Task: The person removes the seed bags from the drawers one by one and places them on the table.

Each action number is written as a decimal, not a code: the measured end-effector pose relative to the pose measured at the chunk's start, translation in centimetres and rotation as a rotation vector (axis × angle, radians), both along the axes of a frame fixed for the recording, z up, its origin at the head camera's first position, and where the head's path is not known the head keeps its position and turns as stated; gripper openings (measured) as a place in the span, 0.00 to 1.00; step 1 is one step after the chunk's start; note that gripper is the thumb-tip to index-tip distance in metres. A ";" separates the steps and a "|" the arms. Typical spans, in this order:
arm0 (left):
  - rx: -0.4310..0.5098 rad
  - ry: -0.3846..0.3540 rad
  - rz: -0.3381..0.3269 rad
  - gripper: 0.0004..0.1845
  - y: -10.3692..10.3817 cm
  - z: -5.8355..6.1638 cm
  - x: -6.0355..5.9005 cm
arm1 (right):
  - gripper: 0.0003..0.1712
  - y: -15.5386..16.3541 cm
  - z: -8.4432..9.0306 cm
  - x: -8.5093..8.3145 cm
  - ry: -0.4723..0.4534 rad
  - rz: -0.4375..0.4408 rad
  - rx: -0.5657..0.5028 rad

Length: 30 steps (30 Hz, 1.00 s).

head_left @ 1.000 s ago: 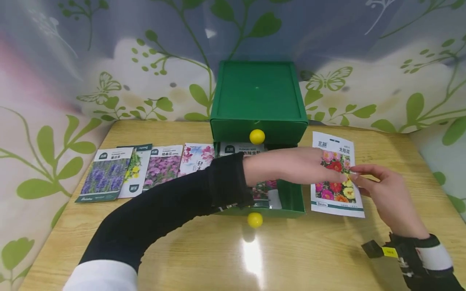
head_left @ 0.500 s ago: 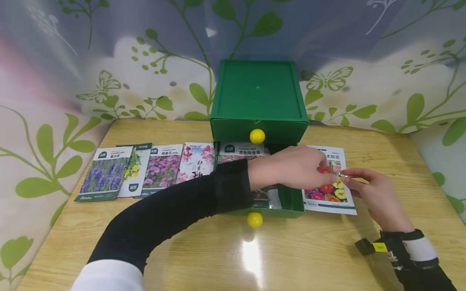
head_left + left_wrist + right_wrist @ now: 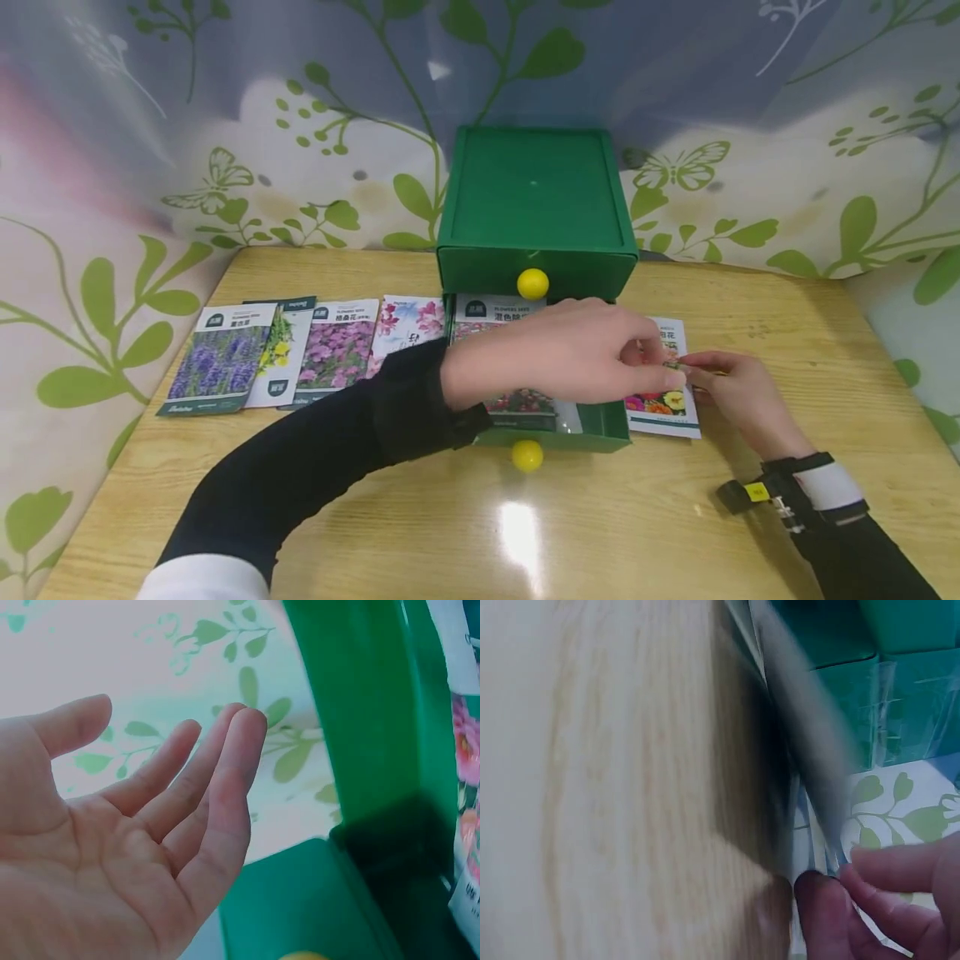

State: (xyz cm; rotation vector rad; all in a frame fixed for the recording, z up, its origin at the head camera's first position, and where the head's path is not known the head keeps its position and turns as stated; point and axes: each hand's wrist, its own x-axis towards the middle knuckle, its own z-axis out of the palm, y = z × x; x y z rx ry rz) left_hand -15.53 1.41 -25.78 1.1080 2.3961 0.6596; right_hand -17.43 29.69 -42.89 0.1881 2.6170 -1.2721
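A flower seed packet with red and yellow blooms sits just right of the open lower drawer of a green box. My right hand pinches the packet's right edge; in the right wrist view thumb and finger nip the packet, which is blurred and tilted. My left hand reaches across the drawer to the packet's left side and hides its top. In the left wrist view that hand shows straight, relaxed fingers holding nothing. Another seed packet lies in the drawer.
Several seed packets lie in a row on the wooden table left of the box. Each drawer front carries a yellow knob: the upper and the lower. A leaf-patterned curtain rings the table.
Both hands have moved left with the flower packet, from clear of the box to right against the open drawer. My left hand now covers more of the packet.
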 end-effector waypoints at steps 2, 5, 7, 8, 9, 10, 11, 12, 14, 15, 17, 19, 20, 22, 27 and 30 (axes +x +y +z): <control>0.015 0.002 0.012 0.15 -0.8 0.3 0.2 | 0.27 -0.1 0.0 -0.1 -0.011 0.008 0.009; 0.028 -0.002 0.036 0.14 -2.0 0.7 0.4 | 0.30 -0.4 0.2 -0.2 -0.019 0.010 0.028; 0.031 -0.011 0.059 0.15 -2.7 0.9 0.5 | 0.31 -0.6 0.3 -0.2 -0.006 0.010 0.048; 0.032 -0.017 0.070 0.15 -3.1 0.9 0.6 | 0.31 -0.7 0.4 -0.2 0.004 0.010 0.064; 0.029 -0.026 0.082 0.16 -3.5 1.0 0.6 | 0.31 -0.8 0.5 -0.2 0.017 0.012 0.084; 0.029 -0.025 0.093 0.16 -3.9 1.0 0.6 | 0.31 -0.9 0.6 -0.1 0.032 0.012 0.113; 0.029 -0.018 0.104 0.17 -4.3 1.0 0.6 | 0.31 -1.0 0.7 -0.1 0.048 0.015 0.141; 0.031 -0.014 0.113 0.17 -4.7 1.0 0.6 | 0.31 -1.0 0.7 -0.1 0.067 0.019 0.175; 0.034 -0.021 0.133 0.17 -5.4 1.0 0.6 | 0.31 -1.0 0.8 -0.1 0.092 0.027 0.232; 0.036 -0.012 0.144 0.17 -5.8 0.9 0.6 | 0.32 -1.0 0.9 0.0 0.101 0.034 0.254; 0.046 0.004 0.167 0.17 -6.6 0.7 0.5 | 0.32 -0.9 0.9 -0.1 0.122 0.054 0.290; 0.058 0.014 0.190 0.17 -7.4 0.4 0.4 | 0.31 -1.1 1.3 0.0 0.143 0.073 0.307; 0.062 0.027 0.204 0.17 -7.8 0.2 0.4 | 0.31 -1.2 1.6 0.0 0.156 0.085 0.313; 0.064 0.036 0.233 0.18 -8.4 -0.2 0.3 | 0.29 -1.6 2.4 0.2 0.204 0.110 0.320; 0.029 0.072 0.288 0.20 -9.7 -1.2 0.4 | 0.23 -3.2 5.4 1.4 0.353 0.157 0.293; -0.007 0.101 0.323 0.22 -10.0 -1.7 0.5 | 0.20 -4.6 7.4 2.5 0.423 0.175 0.267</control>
